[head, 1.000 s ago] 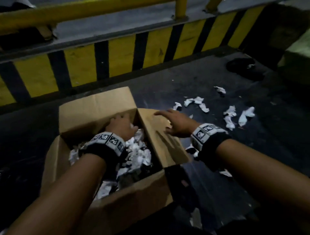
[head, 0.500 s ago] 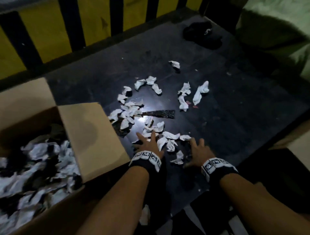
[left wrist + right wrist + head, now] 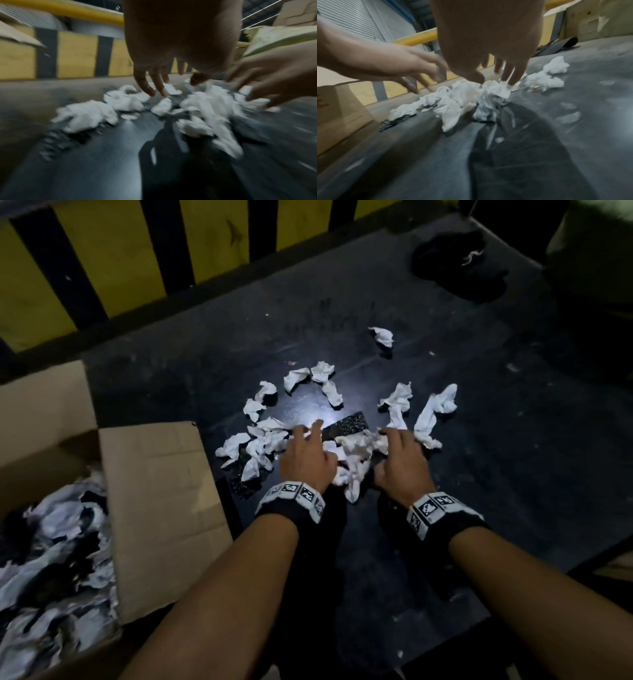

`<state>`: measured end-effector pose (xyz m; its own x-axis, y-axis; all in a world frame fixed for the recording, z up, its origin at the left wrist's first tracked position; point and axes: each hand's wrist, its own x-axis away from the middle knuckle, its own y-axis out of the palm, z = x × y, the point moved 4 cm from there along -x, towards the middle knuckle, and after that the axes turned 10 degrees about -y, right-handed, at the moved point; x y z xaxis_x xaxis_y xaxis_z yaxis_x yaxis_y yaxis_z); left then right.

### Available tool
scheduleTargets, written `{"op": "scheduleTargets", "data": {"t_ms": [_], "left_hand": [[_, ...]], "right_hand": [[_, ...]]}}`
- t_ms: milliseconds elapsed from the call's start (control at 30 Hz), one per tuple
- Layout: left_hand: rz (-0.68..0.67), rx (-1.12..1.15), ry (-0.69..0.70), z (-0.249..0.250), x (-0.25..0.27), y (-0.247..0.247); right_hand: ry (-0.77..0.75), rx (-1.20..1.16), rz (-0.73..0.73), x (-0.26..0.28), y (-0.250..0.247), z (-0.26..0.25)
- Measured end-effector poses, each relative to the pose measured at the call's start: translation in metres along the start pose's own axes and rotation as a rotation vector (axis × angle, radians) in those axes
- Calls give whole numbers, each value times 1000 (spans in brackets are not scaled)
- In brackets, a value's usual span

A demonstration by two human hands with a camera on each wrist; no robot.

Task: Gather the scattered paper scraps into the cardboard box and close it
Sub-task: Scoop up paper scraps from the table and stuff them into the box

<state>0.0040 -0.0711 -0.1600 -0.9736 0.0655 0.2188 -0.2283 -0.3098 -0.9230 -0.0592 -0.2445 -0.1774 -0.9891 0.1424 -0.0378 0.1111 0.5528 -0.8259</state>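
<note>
An open cardboard box stands at the left, with several crumpled white scraps inside it. More white paper scraps lie scattered on the dark floor to its right. My left hand and right hand lie palm down on either side of a bunched heap of scraps. The left wrist view shows the left hand with fingers spread over the heap, blurred. In the right wrist view, the right hand touches the heap with straight fingers. Neither hand grips paper.
A yellow and black striped barrier runs along the far side. A black textured strip lies among the scraps, and a dark bundle sits at the far right. The dark surface ends in an edge at the lower right.
My hands left the box and went right to the scattered scraps. Since half a second ago they have moved forward, and scraps have bunched into a heap between them.
</note>
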Motion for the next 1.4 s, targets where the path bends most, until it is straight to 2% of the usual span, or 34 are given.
{"op": "scheduleTargets", "data": {"t_ms": [133,233,333,433,500,567,600,733,933,1033,1100,1167,1233,1300,1400], "left_hand": [[-54,-52,-324,-43,-32,-6],[-120,-8,-423,-67,-46,8],[-213,17,-349,-73,-50,28],[-207,65,-148,-59,-43,40],[-184,125,-70,-45,-39,36],[-183,109,-41,-33,-34,30],[-191,75,-24,-27,-29,27],[-268,-33,61,-2,-9,47],[-218,-134,36,12,-20,83],[-143,-195,-8,-1,-34,89],[-73,-234,12,-6,-37,81],[37,-262,25,-8,-36,67],[88,-255,-9,-12,-37,55],[44,-221,-20,-20,-43,55],[-77,-198,47,-29,-52,66]], "right_hand": [[100,140,-156,-12,-3,27],[172,194,-244,-29,1,61],[98,44,-250,-43,9,76],[-47,-138,-244,-44,18,60],[-125,-106,-131,-52,10,47],[-132,17,-4,-70,-6,48],[-111,86,12,-81,-15,52],[45,220,-232,-120,-22,78],[-179,243,-527,-133,21,74],[-190,168,-478,-119,21,70],[-196,84,-445,-105,14,60],[-244,85,-475,-90,9,51],[-291,133,-505,-76,10,45],[-297,159,-497,-67,18,43],[-314,204,-466,-62,36,38]]}}
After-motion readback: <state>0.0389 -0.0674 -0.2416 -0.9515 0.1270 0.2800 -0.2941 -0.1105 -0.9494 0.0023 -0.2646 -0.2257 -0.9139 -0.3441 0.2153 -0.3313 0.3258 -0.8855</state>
